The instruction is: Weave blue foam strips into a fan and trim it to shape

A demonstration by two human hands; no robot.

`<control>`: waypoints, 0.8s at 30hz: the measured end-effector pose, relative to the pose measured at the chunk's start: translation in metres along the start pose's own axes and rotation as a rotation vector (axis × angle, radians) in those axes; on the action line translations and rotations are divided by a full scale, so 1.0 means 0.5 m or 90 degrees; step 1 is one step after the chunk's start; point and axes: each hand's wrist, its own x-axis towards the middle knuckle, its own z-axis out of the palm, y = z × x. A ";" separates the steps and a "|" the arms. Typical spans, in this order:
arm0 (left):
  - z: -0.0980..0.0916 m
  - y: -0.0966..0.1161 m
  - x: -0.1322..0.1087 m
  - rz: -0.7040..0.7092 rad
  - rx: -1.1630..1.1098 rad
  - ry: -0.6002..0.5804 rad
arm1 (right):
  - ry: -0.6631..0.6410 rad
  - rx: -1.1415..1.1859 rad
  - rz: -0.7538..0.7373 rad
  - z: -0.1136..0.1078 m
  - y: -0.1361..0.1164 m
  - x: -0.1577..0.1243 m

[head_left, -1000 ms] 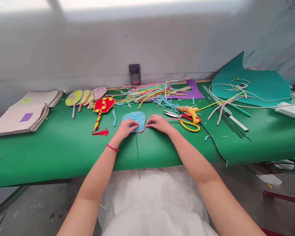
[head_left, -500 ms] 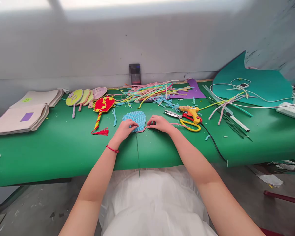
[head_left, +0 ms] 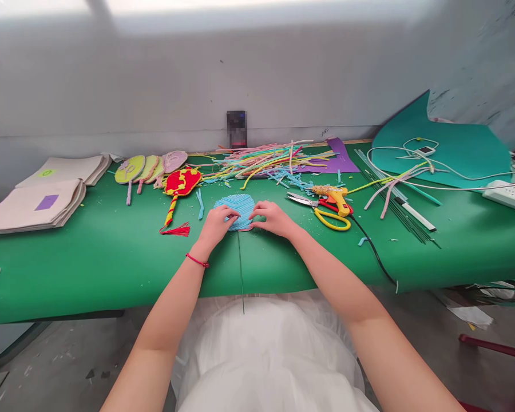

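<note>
A round blue ribbed piece [head_left: 240, 203] lies on the green tabletop [head_left: 124, 257], with a thin dark wire [head_left: 241, 269] running from its lower edge over the table's front edge. My left hand [head_left: 218, 223] rests on the lower left of the piece, its fingers pinched together; what they grip is too small to make out. At the lower right rim is my right hand [head_left: 271, 218], thumb and fingers a little apart at the edge. A bit of pink strip [head_left: 246, 230] shows along the bottom rim between the hands.
Scissors [head_left: 332, 219] and a yellow glue gun [head_left: 335, 200] lie to the right, with a black cord. Colourful strips [head_left: 266, 163] are heaped behind. A red fan [head_left: 182, 182], paler fans [head_left: 129, 170] and cloth stacks [head_left: 30, 203] are on the left.
My right hand has moved left to the rim of the blue piece, its fingers opening. The pink strip that trailed right under that hand no longer shows there.
</note>
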 end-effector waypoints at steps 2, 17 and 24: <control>0.003 -0.005 0.000 0.006 0.002 0.000 | -0.010 -0.039 -0.019 0.011 -0.012 0.001; 0.017 -0.025 0.001 -0.008 -0.017 -0.092 | -0.054 -0.243 -0.133 0.027 -0.056 0.016; 0.016 -0.025 0.002 0.001 -0.024 -0.089 | -0.060 -0.295 -0.165 0.030 -0.055 0.019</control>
